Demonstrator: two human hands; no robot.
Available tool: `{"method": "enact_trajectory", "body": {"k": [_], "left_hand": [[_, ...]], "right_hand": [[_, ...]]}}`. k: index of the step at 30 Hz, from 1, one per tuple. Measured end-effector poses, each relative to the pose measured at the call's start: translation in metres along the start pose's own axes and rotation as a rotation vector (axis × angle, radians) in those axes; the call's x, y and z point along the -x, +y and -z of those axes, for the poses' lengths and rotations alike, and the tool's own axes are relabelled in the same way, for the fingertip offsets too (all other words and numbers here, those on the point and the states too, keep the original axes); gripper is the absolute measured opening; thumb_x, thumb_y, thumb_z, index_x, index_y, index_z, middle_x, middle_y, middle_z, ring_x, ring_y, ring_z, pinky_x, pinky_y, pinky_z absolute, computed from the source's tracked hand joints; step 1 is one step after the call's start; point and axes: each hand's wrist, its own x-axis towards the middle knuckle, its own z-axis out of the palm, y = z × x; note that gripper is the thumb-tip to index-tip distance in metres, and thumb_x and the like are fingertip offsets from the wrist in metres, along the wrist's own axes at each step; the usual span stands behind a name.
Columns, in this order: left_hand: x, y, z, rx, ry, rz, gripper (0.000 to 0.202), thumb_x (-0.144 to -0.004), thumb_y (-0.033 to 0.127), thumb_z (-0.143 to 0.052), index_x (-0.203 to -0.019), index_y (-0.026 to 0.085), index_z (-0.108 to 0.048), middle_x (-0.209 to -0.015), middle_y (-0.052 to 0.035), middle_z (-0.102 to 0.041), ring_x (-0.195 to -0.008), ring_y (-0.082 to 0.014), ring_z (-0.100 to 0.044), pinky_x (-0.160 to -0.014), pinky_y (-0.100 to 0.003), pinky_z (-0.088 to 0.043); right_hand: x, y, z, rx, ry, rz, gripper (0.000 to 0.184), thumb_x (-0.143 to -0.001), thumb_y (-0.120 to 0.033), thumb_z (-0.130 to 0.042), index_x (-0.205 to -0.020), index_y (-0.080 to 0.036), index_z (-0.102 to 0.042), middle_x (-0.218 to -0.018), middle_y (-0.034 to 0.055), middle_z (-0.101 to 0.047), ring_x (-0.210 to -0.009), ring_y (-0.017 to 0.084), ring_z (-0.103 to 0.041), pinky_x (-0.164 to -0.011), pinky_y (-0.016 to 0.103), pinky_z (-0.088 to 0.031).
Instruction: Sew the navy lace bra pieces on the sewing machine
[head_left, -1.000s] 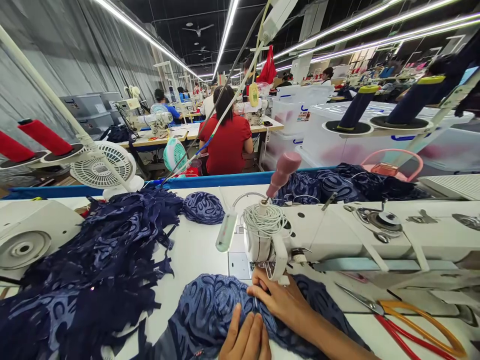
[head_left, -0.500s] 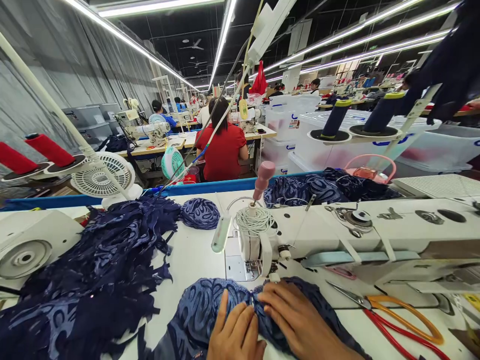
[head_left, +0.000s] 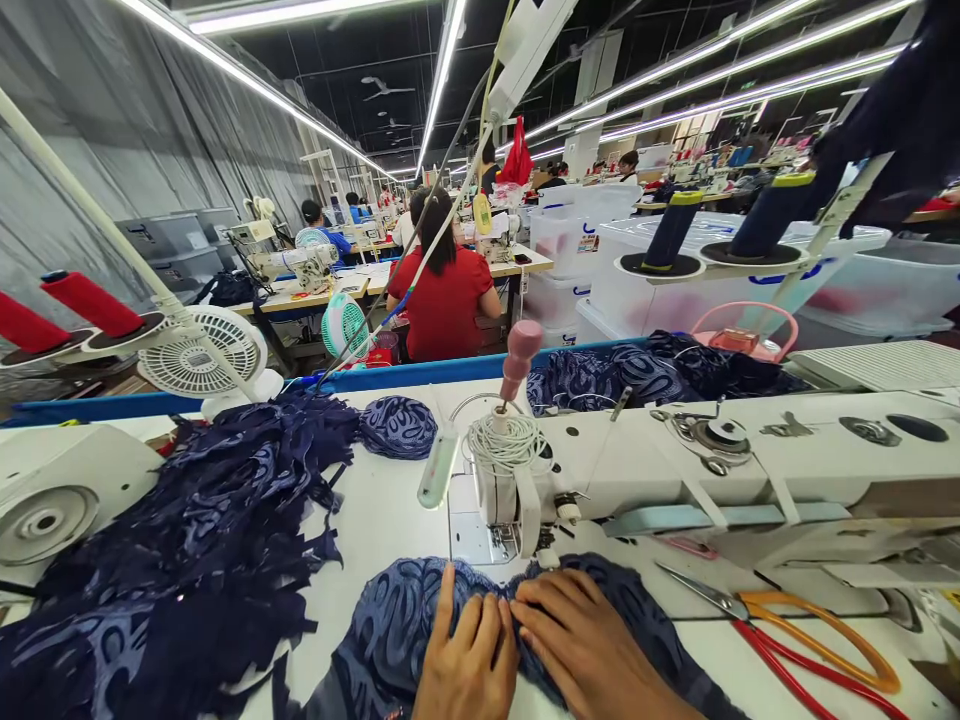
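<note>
A navy bra with a swirl pattern (head_left: 390,620) lies on the white machine table, its two cups spread to either side of a narrow middle. My left hand (head_left: 469,645) grips that middle from the left, index finger stretched along the cup's upper edge. Meeting it fingertip to fingertip, my right hand (head_left: 589,640) holds the bra from the right, its fingers lying over the inner edge of the right cup (head_left: 630,590). The thumbs and the fabric under the fingers are hidden. Just beyond stands the sewing machine's needle area (head_left: 506,540), apart from both hands.
Orange-and-red-handled scissors (head_left: 817,640) lie to the right. A heap of navy fabric pieces (head_left: 247,500) covers the left side. A round patterned cup (head_left: 397,427) sits behind, with more navy pieces (head_left: 637,375) beyond the machine arm (head_left: 750,460). A person in red (head_left: 442,300) sits ahead.
My fingertips have come closer together over the bra's middle, covering the small gap that showed there. The left hand has straightened slightly. The bra stays nearly in place.
</note>
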Motion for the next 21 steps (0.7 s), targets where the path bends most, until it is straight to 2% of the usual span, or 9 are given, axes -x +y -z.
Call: {"method": "enact_trajectory", "body": {"k": [4,8,11,14,18,21], "left_hand": [[0.003,0.003,-0.002,-0.073,-0.005,-0.009,0.037,-0.096,0.008,-0.034,-0.100,0.007,-0.070,-0.093,-0.0087,-0.072,-0.089,-0.0212,-0.066,-0.124,-0.056,-0.015],[0.003,0.004,-0.001,-0.063,0.004,0.015,0.036,-0.096,0.008,-0.035,-0.103,0.008,-0.070,-0.095,-0.0078,-0.073,-0.089,-0.0208,-0.067,-0.125,-0.054,-0.013],[0.005,0.006,-0.001,-0.010,0.074,0.071,0.031,-0.099,0.015,-0.040,-0.104,0.008,-0.070,-0.096,-0.0074,-0.074,-0.091,-0.0196,-0.069,-0.126,-0.050,-0.015],[0.008,0.008,-0.002,0.039,0.168,0.122,0.028,-0.099,0.020,-0.046,-0.099,0.008,-0.071,-0.093,-0.0078,-0.075,-0.090,-0.0185,-0.070,-0.125,-0.045,-0.020],[0.010,0.011,-0.006,0.074,0.243,0.113,0.031,-0.099,0.022,-0.046,-0.089,0.010,-0.072,-0.087,-0.0070,-0.075,-0.086,-0.0186,-0.071,-0.123,-0.044,-0.027],[0.014,0.014,-0.010,0.054,0.267,0.084,0.043,-0.103,0.029,-0.039,-0.085,0.011,-0.073,-0.083,-0.0067,-0.075,-0.083,-0.0195,-0.072,-0.123,-0.046,-0.027]], "right_hand": [[0.004,0.003,-0.001,0.053,-0.011,0.010,0.027,-0.094,-0.008,-0.047,-0.110,-0.022,-0.063,-0.101,0.0008,-0.070,-0.093,0.018,-0.060,-0.091,0.035,-0.037],[0.000,0.005,0.007,-0.038,-0.090,-0.036,0.025,-0.094,-0.008,-0.048,-0.108,-0.023,-0.062,-0.101,-0.0002,-0.069,-0.091,0.017,-0.060,-0.087,0.033,-0.038],[-0.006,0.003,0.014,-0.114,-0.119,-0.072,0.020,-0.095,-0.009,-0.048,-0.103,-0.023,-0.060,-0.098,-0.0001,-0.066,-0.089,0.016,-0.059,-0.087,0.032,-0.038],[-0.013,0.001,0.016,-0.096,-0.115,-0.075,0.024,-0.093,-0.007,-0.046,-0.104,-0.023,-0.061,-0.099,0.0019,-0.064,-0.088,0.018,-0.057,-0.086,0.033,-0.039],[-0.015,0.003,0.008,-0.034,-0.208,-0.064,0.037,-0.088,-0.002,-0.046,-0.111,-0.026,-0.061,-0.102,0.0021,-0.063,-0.088,0.019,-0.057,-0.088,0.035,-0.037],[-0.009,0.007,-0.007,0.045,-0.150,-0.033,0.042,-0.085,-0.001,-0.046,-0.115,-0.028,-0.061,-0.103,0.0019,-0.064,-0.091,0.020,-0.058,-0.090,0.038,-0.033]]}}
